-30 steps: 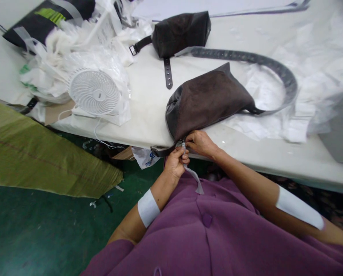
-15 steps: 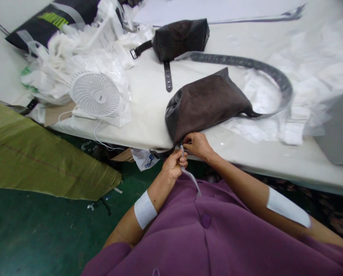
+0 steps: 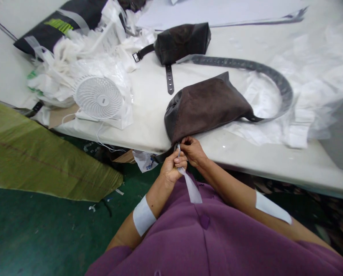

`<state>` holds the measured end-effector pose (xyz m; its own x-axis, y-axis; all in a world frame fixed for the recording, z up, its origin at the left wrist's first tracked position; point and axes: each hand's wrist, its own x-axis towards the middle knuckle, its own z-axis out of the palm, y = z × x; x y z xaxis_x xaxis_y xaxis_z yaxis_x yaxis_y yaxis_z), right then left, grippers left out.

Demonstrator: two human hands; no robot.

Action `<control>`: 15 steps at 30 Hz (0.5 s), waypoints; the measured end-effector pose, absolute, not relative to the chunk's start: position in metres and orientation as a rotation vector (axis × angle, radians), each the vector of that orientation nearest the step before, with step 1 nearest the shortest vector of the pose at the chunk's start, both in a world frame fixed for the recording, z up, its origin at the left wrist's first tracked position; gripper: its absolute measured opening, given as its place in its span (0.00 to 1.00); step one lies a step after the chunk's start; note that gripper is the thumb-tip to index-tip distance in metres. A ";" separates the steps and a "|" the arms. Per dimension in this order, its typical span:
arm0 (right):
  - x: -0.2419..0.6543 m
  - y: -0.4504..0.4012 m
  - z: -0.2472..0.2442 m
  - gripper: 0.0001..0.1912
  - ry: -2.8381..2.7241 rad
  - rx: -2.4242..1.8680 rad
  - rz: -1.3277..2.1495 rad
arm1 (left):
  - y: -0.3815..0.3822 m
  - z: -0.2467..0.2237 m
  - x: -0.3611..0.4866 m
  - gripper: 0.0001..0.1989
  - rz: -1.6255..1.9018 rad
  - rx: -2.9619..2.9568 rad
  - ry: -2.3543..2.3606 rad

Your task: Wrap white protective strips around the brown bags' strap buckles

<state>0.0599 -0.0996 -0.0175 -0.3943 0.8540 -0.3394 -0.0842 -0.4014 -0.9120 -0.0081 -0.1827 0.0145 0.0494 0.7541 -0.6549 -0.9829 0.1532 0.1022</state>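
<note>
A dark brown bag (image 3: 206,107) lies at the table's front edge, its near lower corner between my hands. My left hand (image 3: 174,165) is closed round a pale translucent strip (image 3: 191,188), whose loose end hangs down over the purple garment. My right hand (image 3: 193,150) has its fingers pinched at the bag's corner, close to the left fingertips; what they hold is too small to make out. From the bag's right end a long strap (image 3: 281,84), wrapped in clear film, curves back across the table.
Behind lies a second dark bag (image 3: 183,43) with a buckle strap. A white fan (image 3: 99,97) stands at the left beside crumpled plastic. White packing pieces (image 3: 298,122) and a grey block (image 3: 341,132) are at the right. Green fabric (image 3: 45,157) hangs at the lower left.
The pale strip's loose end has turned and now shows wider and flatter. My right hand has shifted slightly left and down, and its forearm has moved left.
</note>
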 end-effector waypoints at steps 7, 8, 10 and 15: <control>0.083 -0.068 -0.022 0.15 -0.914 -1.187 1.848 | -0.184 0.027 -0.015 0.10 1.421 -0.424 0.731; 0.092 -0.063 -0.020 0.14 -0.923 -1.227 1.782 | -0.183 0.027 -0.016 0.10 1.428 -0.424 0.740; 0.106 -0.062 -0.011 0.11 -0.945 -1.302 1.665 | -0.181 0.025 -0.016 0.09 1.442 -0.422 0.750; 0.110 -0.092 0.021 0.12 -1.409 -1.312 1.642 | -0.176 0.012 -0.006 0.06 1.498 -0.336 0.846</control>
